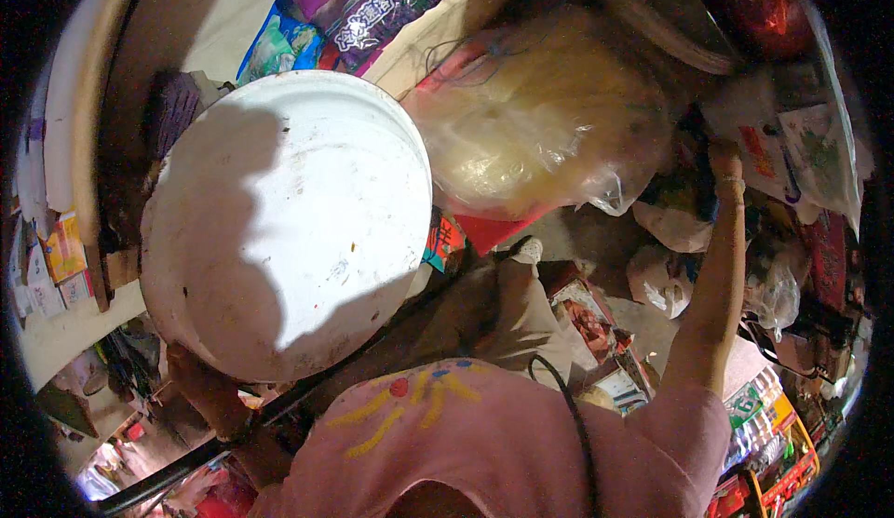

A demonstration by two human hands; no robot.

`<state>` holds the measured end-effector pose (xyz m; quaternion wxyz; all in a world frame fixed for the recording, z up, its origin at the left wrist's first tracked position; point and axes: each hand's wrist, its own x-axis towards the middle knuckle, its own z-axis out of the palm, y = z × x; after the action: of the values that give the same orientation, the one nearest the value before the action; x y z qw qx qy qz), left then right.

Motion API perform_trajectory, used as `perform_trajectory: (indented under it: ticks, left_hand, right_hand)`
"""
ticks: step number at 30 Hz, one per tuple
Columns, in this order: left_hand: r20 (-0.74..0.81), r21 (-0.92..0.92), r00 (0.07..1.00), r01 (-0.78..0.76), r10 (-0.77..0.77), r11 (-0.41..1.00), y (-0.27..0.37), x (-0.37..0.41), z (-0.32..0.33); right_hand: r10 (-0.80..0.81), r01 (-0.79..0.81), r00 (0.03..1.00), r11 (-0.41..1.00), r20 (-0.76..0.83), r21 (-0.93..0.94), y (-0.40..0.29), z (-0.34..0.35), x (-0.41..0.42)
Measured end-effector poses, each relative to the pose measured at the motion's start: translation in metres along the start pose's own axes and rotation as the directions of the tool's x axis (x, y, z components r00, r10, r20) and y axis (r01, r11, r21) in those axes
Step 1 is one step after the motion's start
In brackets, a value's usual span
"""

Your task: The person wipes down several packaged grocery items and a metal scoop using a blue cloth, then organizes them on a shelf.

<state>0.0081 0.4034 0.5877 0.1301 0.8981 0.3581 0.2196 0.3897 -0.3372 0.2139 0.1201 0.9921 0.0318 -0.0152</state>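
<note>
A large round white lid or shallow basin (pixel 328 218) is tilted up before me on the left, with dark specks over its inner face. My left hand (pixel 192 375) grips its lower rim; the fingers are mostly hidden behind it. My right hand (pixel 725 158) is stretched out to the far right, close to a dark area and some plastic bags. Its fingers are too dim to read, so whether it holds anything cannot be told. Between the hands, a big clear plastic bag (pixel 531 141) with yellowish contents bulges beside the white rim, partly blurred.
A purple printed package (pixel 384 12) lies at the top behind the white rim. Clear plastic bags (pixel 663 280) sit on the floor at right, near an open printed carton (pixel 587 322). A dark bar (pixel 174 465) runs at lower left. Colourful packets (pixel 761 420) stand at lower right.
</note>
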Motion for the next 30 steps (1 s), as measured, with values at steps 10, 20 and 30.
perform_trajectory:
  ticks: [10,20,30]
  left_hand:
    - [0.133,0.339,0.961,-0.275,0.243,0.900,0.002,0.020,0.015]
    - [0.427,-0.592,0.847,0.527,-0.317,0.610,0.017,0.006,0.119]
    - [0.956,-0.260,0.278,0.950,-0.091,0.172,0.135,-0.079,0.363]
  right_hand:
    - [-0.288,0.276,0.951,0.615,-0.116,0.739,-0.359,-0.128,0.016]
    - [0.191,-0.348,0.920,0.801,0.342,0.488,-0.007,-0.008,-0.131]
    - [0.089,-0.701,0.645,-0.327,0.759,0.634,-0.101,-0.044,-0.198]
